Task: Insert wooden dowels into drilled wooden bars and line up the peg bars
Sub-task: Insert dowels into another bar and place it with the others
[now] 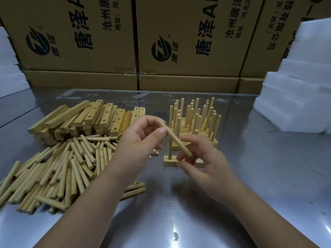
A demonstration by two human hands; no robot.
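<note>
My left hand (141, 138) pinches the upper end of a wooden dowel (176, 139) that slants down to the right. My right hand (202, 159) hovers by the dowel's lower tip, fingers spread and curled, partly covering a drilled bar (170, 161) lying on the table. One dowel (169, 147) stands upright in that bar's left hole. Behind it, finished peg bars (195, 122) stand in rows with several upright dowels. Loose dowels (59, 169) lie heaped at the left, with a stack of drilled bars (86, 119) behind them.
The work surface is a shiny metal table (250, 167). Printed cardboard boxes (188, 42) wall off the back. White foam blocks (295, 97) are stacked at the right and at the far left (9, 72). A small wood chip (175, 236) lies near me.
</note>
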